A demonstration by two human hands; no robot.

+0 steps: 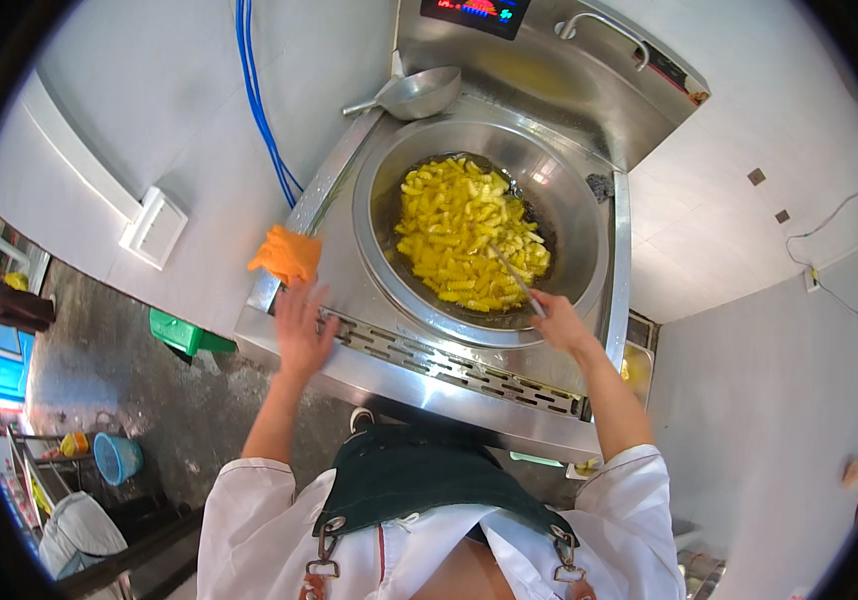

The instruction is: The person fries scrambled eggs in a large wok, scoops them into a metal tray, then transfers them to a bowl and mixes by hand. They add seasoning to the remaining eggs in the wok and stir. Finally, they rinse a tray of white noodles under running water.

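My right hand (560,322) grips a thin metal-handled utensil (513,271). Its far end is sunk among yellow crinkle-cut potato pieces (459,232), so I cannot tell its shape. The pieces lie in dark, shiny liquid, apparently oil, inside a large metal wok (575,225) set into a stainless steel cooker. My left hand (301,330) is spread, palm down, at the cooker's front left corner, beside the slotted grate (399,349). Just past its fingertips sits a crumpled orange cloth (286,255); whether they touch is unclear.
A large metal ladle (421,94) rests at the back left corner. The faucet (609,26) juts from the backsplash. A grey scouring pad (600,187) lies right of the wok. Blue cables (260,112) run down the left wall. A green bin (178,330) stands on the floor.
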